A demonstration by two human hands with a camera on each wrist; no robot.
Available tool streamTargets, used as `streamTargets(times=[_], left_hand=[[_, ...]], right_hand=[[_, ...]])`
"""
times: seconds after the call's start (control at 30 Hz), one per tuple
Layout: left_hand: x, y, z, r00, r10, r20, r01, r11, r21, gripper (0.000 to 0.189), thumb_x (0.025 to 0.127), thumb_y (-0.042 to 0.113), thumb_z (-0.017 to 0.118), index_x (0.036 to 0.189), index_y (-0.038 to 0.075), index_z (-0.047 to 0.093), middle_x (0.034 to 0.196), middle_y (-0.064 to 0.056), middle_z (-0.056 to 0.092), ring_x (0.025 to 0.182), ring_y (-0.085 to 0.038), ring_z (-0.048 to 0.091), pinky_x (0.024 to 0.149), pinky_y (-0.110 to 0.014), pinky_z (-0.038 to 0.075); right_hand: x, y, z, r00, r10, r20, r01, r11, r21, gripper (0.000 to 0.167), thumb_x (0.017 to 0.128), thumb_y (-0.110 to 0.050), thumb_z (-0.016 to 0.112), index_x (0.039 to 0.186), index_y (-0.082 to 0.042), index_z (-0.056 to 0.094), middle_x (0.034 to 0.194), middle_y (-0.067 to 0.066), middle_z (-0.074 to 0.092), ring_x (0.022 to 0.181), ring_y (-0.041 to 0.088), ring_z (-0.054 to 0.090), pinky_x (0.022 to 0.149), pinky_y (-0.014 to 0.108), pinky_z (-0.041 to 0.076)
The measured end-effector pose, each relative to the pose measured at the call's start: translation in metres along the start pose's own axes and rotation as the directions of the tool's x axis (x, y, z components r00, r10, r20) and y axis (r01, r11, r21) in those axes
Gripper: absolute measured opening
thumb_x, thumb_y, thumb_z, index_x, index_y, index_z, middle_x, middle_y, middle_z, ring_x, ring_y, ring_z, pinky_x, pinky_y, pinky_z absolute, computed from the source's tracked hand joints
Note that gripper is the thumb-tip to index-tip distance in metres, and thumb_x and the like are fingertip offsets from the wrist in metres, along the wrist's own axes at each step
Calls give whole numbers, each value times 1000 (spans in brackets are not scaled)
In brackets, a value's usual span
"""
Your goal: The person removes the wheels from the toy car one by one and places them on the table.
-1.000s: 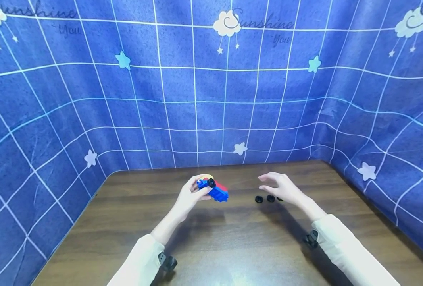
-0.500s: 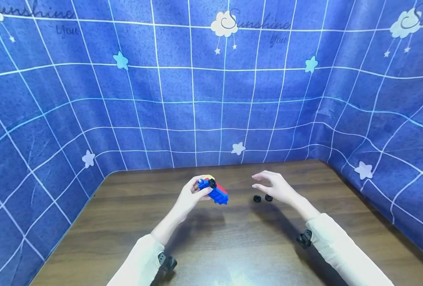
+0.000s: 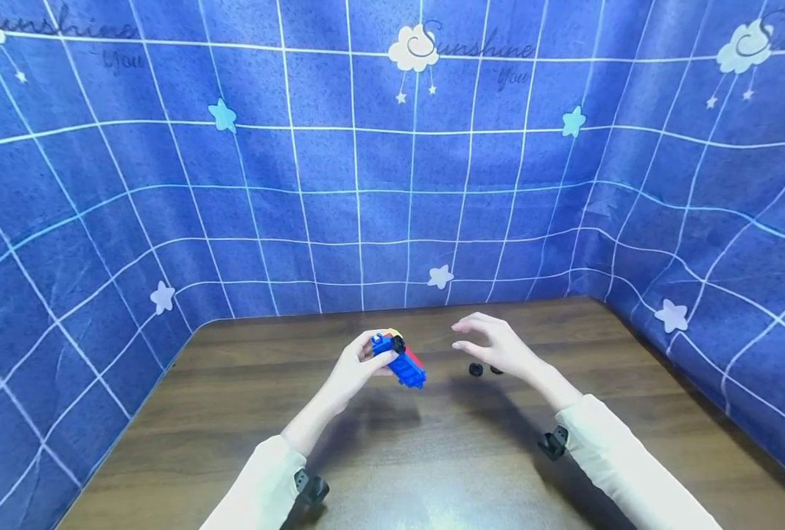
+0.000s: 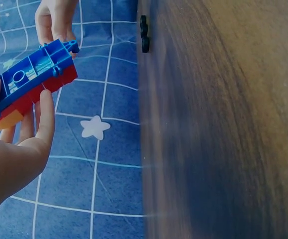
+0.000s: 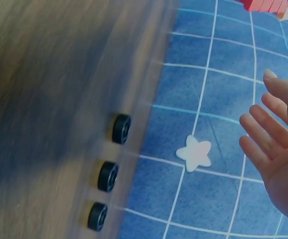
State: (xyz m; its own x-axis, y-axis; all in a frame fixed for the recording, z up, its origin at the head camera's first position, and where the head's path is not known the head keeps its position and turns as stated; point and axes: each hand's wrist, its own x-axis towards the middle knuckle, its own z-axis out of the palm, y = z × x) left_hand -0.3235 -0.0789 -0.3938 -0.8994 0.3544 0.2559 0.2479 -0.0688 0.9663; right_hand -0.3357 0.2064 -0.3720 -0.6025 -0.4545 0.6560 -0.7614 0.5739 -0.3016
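Note:
My left hand grips a toy car above the table, its thumb on the near side. The car has a blue base with red and yellow upper parts, and its hollow underside shows in the left wrist view. One black wheel sits on the base near my thumb. To the right, my right hand hovers apart from the car. Its fingers are relaxed and hold nothing in the right wrist view. Below it lie three loose black toy wheels, such as this near wheel; the hand partly hides them in the head view.
The brown wooden table extends under both arms. A blue gridded cloth with stars and clouds hangs behind the table and along both sides. Each wrist carries a small black camera, one of them the left wrist camera.
My right hand has shifted left toward the toy car, past the loose wheels. The car's right end has dipped slightly in my left hand, which has barely moved.

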Motion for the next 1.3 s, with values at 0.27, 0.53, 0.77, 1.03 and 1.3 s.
streamTargets(times=[0.27,0.53,0.77,1.03,1.3], left_hand=[[2,0,3,999,-15,-40,18,998,57,36,88,10,64,120,1,51,111,-14,63,94,-14,64,85,-42,53],[3,-2,6,998,-12,-58,16,997,73,33,88,10,63,117,0,53,108,-12,64,94,-14,64,81,-35,54],[3,-1,9,998,-43,-52,46,998,43,34,89,11,62,120,1,51,113,-16,63,100,-19,64,85,-39,54],[1,5,13,999,-25,-31,27,998,60,33,90,11,61,120,0,50,112,-16,63,98,-18,64,87,-45,52],[2,2,15,999,-33,-36,36,994,99,37,90,17,62,123,3,51,117,-17,61,107,-25,62,89,-44,51]], right_hand=[[7,-16,0,999,-10,31,9,999,36,26,81,-16,72,104,-6,67,102,7,68,98,21,64,89,36,49],[12,-28,5,998,-50,43,47,996,71,24,83,-14,71,105,-6,67,103,7,68,100,21,63,90,35,48],[16,-36,11,997,-66,40,63,996,71,26,83,-17,71,107,-8,67,105,5,68,100,19,63,90,33,49],[21,-49,16,996,-85,40,79,990,120,29,82,-19,72,108,-7,66,105,6,68,100,18,64,90,31,50],[23,-56,25,996,-80,32,73,981,182,37,79,-18,75,112,-6,64,103,5,68,93,19,65,84,31,52]])
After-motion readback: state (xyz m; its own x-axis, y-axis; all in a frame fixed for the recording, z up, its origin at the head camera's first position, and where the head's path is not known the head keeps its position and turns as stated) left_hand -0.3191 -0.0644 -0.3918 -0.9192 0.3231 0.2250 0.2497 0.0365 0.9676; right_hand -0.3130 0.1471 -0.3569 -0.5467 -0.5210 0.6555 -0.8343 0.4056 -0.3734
